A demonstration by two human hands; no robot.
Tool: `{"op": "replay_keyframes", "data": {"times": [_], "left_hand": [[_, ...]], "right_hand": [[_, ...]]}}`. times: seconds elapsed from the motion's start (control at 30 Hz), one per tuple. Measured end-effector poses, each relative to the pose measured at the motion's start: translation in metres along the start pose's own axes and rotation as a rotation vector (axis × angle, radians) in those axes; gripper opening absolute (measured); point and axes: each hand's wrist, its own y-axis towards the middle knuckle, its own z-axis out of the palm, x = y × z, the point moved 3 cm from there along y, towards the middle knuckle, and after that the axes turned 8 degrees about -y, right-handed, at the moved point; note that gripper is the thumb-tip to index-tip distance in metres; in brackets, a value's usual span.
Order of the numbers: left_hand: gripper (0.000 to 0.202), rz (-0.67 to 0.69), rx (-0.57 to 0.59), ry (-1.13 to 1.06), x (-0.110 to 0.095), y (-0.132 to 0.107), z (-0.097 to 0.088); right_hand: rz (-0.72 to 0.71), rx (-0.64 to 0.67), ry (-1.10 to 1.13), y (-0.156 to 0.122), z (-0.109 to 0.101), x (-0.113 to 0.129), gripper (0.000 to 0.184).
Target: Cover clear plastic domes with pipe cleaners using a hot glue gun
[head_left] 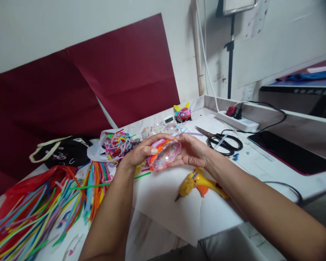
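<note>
Between both my hands is a clear plastic ball, its outside partly covered in pink and orange pipe cleaner. My left hand grips its left side, with the thumb on the orange band. My right hand wraps its right side, with the fingers underneath and partly hidden. A purple pipe cleaner runs out to the right behind my right hand. Below the hands a yellow glue gun lies on white paper, nozzle toward the lower left. Black-handled scissors lie to the right of my right hand.
Loose pipe cleaners spread over the left side, beside a bag of cut pieces and a black pouch. At the back stand a finished-looking colourful figure and a small digital display. A phone and power strip lie right.
</note>
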Motion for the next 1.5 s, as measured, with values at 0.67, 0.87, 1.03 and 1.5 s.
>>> {"op": "replay_keyframes", "data": {"times": [0.67, 0.87, 1.03, 1.5], "left_hand": [[0.038, 0.122, -0.05, 0.421, -0.032, -0.002, 0.013], [0.037, 0.181, -0.096, 0.566, -0.036, -0.005, 0.012], [0.036, 0.189, -0.097, 0.649, -0.043, -0.007, 0.013], [0.033, 0.216, -0.127, 0.583, -0.038, -0.007, 0.008]], "right_hand": [[-0.034, -0.159, -0.036, -0.002, -0.007, 0.008, 0.03], [-0.133, -0.246, -0.061, -0.002, -0.009, 0.011, 0.028], [-0.201, -0.265, -0.071, -0.002, -0.009, 0.012, 0.025], [-0.266, -0.33, -0.106, -0.005, -0.005, 0.012, 0.021]]}}
